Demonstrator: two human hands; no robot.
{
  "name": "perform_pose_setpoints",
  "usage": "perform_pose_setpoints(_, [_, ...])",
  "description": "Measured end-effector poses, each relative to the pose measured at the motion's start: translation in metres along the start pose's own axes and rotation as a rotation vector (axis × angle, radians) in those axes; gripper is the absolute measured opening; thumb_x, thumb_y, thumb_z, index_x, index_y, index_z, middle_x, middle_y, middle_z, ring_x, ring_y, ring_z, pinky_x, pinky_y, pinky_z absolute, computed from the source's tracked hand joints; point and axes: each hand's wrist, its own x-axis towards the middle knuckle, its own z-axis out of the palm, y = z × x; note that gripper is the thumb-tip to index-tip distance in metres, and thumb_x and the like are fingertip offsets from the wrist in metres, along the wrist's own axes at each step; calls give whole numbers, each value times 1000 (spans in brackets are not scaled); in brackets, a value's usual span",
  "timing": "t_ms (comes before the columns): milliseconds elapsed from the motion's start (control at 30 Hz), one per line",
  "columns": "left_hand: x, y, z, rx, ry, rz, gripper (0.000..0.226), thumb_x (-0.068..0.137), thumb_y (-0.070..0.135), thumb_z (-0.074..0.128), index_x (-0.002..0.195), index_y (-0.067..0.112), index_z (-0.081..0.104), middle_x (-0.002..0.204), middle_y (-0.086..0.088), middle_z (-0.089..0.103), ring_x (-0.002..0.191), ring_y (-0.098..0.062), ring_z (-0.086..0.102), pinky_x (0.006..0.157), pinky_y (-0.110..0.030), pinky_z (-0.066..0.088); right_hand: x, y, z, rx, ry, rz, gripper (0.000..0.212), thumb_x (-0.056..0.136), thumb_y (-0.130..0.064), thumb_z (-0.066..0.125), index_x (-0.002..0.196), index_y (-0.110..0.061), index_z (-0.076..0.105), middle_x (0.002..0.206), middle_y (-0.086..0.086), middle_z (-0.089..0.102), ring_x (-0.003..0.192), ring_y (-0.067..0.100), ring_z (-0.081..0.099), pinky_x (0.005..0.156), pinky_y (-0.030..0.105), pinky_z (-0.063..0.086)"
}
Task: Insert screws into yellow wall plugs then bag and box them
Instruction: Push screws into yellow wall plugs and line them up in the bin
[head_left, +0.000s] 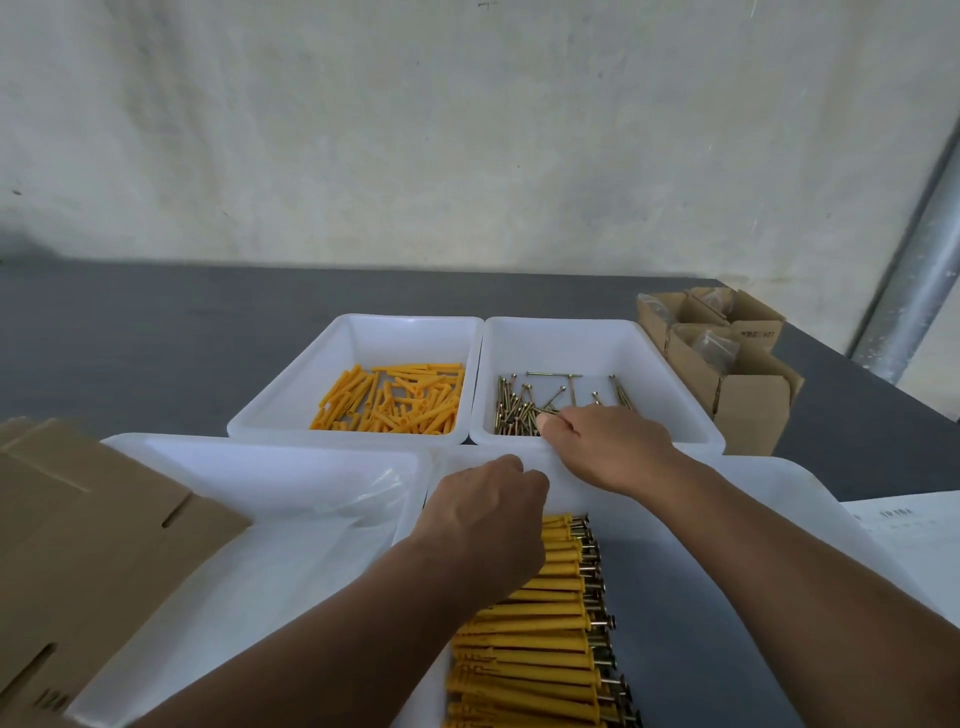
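The right hand (613, 447) reaches into the screw tray (670, 358), fingertips pinching among the brass screws (524, 405). Left of that tray lie loose yellow wall plugs (395, 400). Nearer than it, the left hand (488, 525) hangs curled over the assembled plugs (540, 623); I cannot tell whether it holds anything.

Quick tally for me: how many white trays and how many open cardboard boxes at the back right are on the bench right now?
White trays: 4 (plugs tray, screws tray, bag tray, assembled tray)
Open cardboard boxes, back right: 3
Total: 7
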Motion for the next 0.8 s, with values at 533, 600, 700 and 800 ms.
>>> perform_pose_setpoints(533, [26, -14, -30, -189, 215, -144, 35, 84, 9, 50, 101, 28, 73, 107, 6, 69, 96, -13, 60, 79, -24, 45, 24, -7, -9, 74, -336, 176, 73, 90, -69, 26, 147, -26, 42, 157, 7, 34, 141, 29, 32, 113, 46, 28])
perform_pose_setpoints(600, [36, -26, -42, -204, 308, -216, 33, 82, 10, 49, 93, 29, 74, 98, 7, 71, 93, -16, 62, 75, -21, 41, 24, -7, -9, 91, -319, 194, 72, 91, -66, 27, 147, -24, 41, 156, 8, 34, 141, 29, 32, 112, 44, 28])
perform_pose_setpoints(700, [51, -52, -53, -222, 360, -366, 35, 80, 8, 47, 91, 28, 73, 91, 9, 69, 83, -15, 55, 68, -21, 37, 23, -6, -10, 125, -337, 191, 67, 92, -60, 28, 146, -23, 42, 156, 8, 35, 139, 29, 34, 108, 41, 29])
perform_pose_setpoints(800, [59, -79, -51, -215, 306, -491, 32, 79, 6, 46, 86, 27, 70, 93, 7, 66, 86, -17, 52, 70, -25, 39, 23, -7, -10, 135, -342, 170, 62, 95, -57, 29, 143, -23, 47, 153, 8, 39, 136, 27, 38, 101, 37, 31])
